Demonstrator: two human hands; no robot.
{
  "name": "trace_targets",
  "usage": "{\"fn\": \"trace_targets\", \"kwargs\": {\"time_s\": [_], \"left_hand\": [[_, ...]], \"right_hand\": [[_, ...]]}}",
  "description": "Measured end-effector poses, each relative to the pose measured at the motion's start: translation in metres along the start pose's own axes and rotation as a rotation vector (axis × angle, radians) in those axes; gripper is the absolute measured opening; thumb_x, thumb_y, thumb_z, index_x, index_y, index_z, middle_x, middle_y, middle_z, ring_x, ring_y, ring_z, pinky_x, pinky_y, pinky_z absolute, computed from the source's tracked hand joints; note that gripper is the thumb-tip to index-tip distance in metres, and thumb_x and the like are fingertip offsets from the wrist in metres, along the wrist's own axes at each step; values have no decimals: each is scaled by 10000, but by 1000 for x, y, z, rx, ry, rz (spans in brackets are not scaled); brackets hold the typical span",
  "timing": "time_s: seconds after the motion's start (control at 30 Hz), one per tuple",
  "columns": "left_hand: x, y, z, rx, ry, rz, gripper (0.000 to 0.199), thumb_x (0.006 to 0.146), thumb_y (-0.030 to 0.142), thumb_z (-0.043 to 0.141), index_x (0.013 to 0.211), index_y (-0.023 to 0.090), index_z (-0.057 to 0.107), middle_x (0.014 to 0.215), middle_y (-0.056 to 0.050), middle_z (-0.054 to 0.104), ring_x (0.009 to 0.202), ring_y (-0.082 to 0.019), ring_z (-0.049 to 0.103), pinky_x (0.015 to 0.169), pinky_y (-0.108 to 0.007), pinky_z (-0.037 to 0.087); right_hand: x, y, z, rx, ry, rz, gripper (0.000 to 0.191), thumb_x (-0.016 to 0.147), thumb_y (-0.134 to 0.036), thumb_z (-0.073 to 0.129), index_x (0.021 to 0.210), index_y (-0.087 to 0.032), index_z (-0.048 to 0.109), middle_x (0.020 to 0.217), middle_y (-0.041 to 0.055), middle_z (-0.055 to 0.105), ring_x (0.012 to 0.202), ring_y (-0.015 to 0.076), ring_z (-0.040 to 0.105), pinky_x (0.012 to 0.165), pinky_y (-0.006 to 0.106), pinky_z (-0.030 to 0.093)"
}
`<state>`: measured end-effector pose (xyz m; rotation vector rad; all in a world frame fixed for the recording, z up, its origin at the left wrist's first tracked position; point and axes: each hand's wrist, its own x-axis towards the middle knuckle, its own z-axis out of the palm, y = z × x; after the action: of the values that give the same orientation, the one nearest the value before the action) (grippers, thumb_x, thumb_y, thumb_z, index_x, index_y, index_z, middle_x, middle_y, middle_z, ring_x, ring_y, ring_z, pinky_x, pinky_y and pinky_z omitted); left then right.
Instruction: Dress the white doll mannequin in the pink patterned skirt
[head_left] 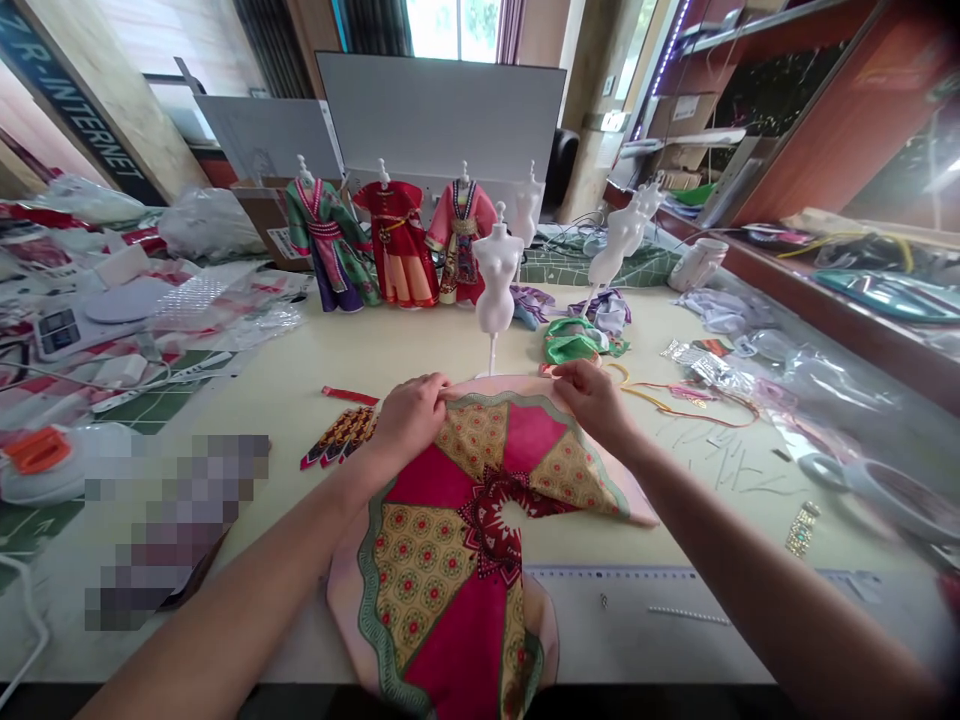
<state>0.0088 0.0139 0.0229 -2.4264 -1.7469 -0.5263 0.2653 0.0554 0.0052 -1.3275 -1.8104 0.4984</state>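
A round skirt piece of patterned fabric lies spread in front of me, with magenta and gold panels, a green wavy border and a pink edge. At its middle is a dark red ring with a hole, and a slit runs out from it. My left hand pinches the far edge on the left. With fingers closed, my right hand grips the same edge on the right. Just beyond the fabric stands a bare white mannequin. Left of my left hand lies a small patterned fabric piece with a pointed hem.
Three dressed mannequins stand at the back; another bare mannequin leans at right. Green fabric and ribbons lie beyond my right hand. A ruler, bead strip and tape roll are at right. Plastic bags crowd the left.
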Motion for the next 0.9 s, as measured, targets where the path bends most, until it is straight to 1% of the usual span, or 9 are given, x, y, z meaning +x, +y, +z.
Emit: {"fn": "trace_targets", "kwargs": {"time_s": [0.1, 0.2, 0.27, 0.33, 0.4, 0.47, 0.57, 0.7, 0.9], "left_hand": [[-1, 4, 9, 53, 27, -1, 289, 889, 119, 360, 1114, 100, 541, 1035, -120, 631, 974, -278, 600, 824, -432, 485], [-22, 12, 10, 71, 32, 40, 308, 887, 162, 432, 1180, 128, 521, 1124, -147, 607, 1020, -307, 570, 839, -460, 475], [-45, 17, 6, 41, -12, 121, 292, 901, 216, 447, 1176, 170, 536, 1137, -102, 625, 1037, -272, 572, 866, -430, 473], [-71, 22, 4, -47, -129, 263, 305, 917, 305, 450, 1174, 175, 551, 1178, -86, 624, 1104, -255, 552, 917, -413, 453], [-93, 24, 3, -77, -206, 351, 425, 911, 410, 457, 1260, 174, 511, 1305, -88, 560, 1224, -260, 474, 1004, -415, 392], [-107, 23, 6, -54, -240, 398, 587, 885, 518, 447, 1357, 170, 425, 1404, -97, 472, 1311, -287, 378, 1048, -448, 334], [-116, 20, 10, -12, -252, 398, 698, 864, 585, 423, 1421, 175, 331, 1468, -100, 382, 1358, -307, 301, 1068, -481, 286], [-117, 17, 12, 14, -268, 388, 720, 865, 595, 407, 1445, 187, 279, 1492, -91, 340, 1372, -300, 277, 1080, -478, 265], [-119, 11, 7, 69, -275, 361, 669, 885, 559, 404, 1436, 192, 303, 1480, -90, 361, 1371, -289, 288, 1083, -472, 272]], "right_hand": [[4, 0, 2, -47, 41, -9, 154, 798, -162, 493, 922, -139, 582, 817, 75, 650, 739, 190, 588, 686, 336, 450], [-18, -15, -7, -91, 23, -60, 147, 801, -153, 525, 934, -166, 587, 900, 74, 645, 791, 198, 581, 715, 339, 442], [-44, -27, -17, -137, -109, -189, 102, 850, -176, 512, 901, -188, 599, 838, 47, 641, 759, 181, 575, 706, 320, 439], [-73, -36, -26, -182, -304, -318, 138, 901, -189, 472, 877, -188, 608, 800, 43, 630, 743, 168, 570, 685, 298, 435], [-97, -38, -32, -283, -480, -386, 166, 920, -185, 448, 900, -189, 612, 815, 48, 618, 766, 174, 566, 686, 303, 430], [-113, -32, -32, -390, -539, -398, 160, 918, -177, 449, 942, -177, 608, 864, 68, 604, 820, 196, 560, 710, 323, 431], [-117, -18, -28, -528, -512, -390, 164, 902, -149, 460, 979, -180, 602, 906, 75, 579, 838, 211, 540, 725, 341, 421], [-105, -6, -23, -615, -506, -418, 206, 902, -104, 422, 919, -175, 614, 830, 61, 561, 768, 200, 516, 691, 337, 394], [-111, -25, -30, -539, -412, -397, 210, 905, -100, 406, 915, -152, 609, 851, 78, 568, 792, 207, 508, 711, 344, 397]]}}
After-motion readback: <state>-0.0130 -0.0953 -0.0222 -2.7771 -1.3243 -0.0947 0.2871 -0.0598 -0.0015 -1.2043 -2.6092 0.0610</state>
